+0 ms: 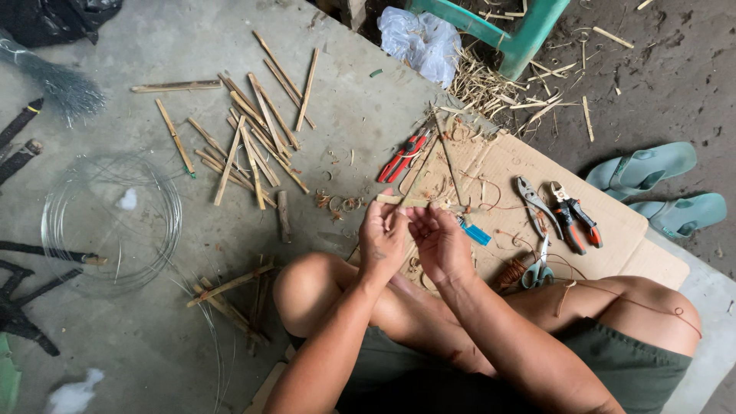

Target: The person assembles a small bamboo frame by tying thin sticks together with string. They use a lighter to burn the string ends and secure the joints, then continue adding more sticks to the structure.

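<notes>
Bamboo strip (404, 201) is pinched in a closed grip by left hand (381, 238) and right hand (439, 241) above the cardboard (606, 222).

1. You work in soft, even daylight; nothing is dim.
2. Shadows are faint, the darkest under your knees on the floor (153, 330).
3. No glare; the wire coil (111, 222) barely glints.
4. Focus is sharp at centre, while the edges bend slightly and soften.
</notes>
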